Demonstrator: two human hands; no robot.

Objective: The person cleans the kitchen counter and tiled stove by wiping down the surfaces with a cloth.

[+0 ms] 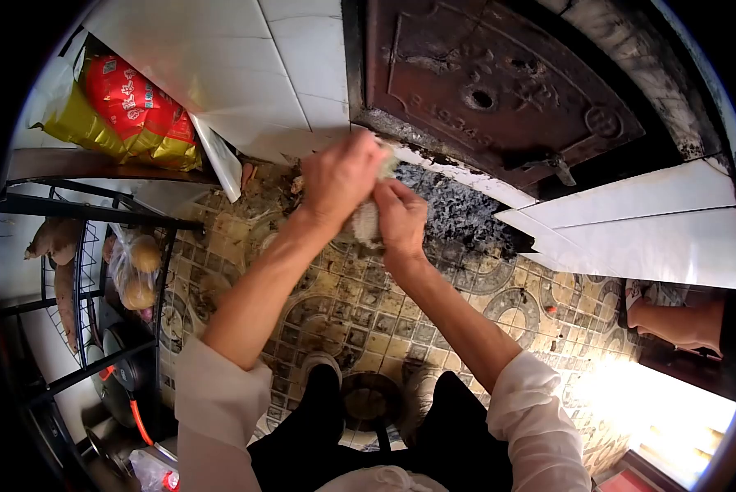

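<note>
W/ L hand (341, 176) & R hand (402, 220) both closed on the pale cloth-like bundle (367, 223), upper ctr of frame, best hold each grip firm, wrists loose, clear of the dark ash (462, 205) just beside.

We are wearing white sleeves (220, 398) and black trousers (466, 418), and we are seeing a greyish-white cloth (368, 223). The metal door (499, 90) is showing dark reddish brown with a raised pattern of characters and digits, while the ash (458, 205) is showing mottled grey, white and black. The floor tiles (392, 324) are carrying a yellowish-beige and grey pattern of small squares and curved bands, with dark stains. We are also seeing white wall tiles (212, 57), a red and gold packet (134, 98) with white characters, a black rack (97, 212) and an orange-red handle (141, 422)
</note>
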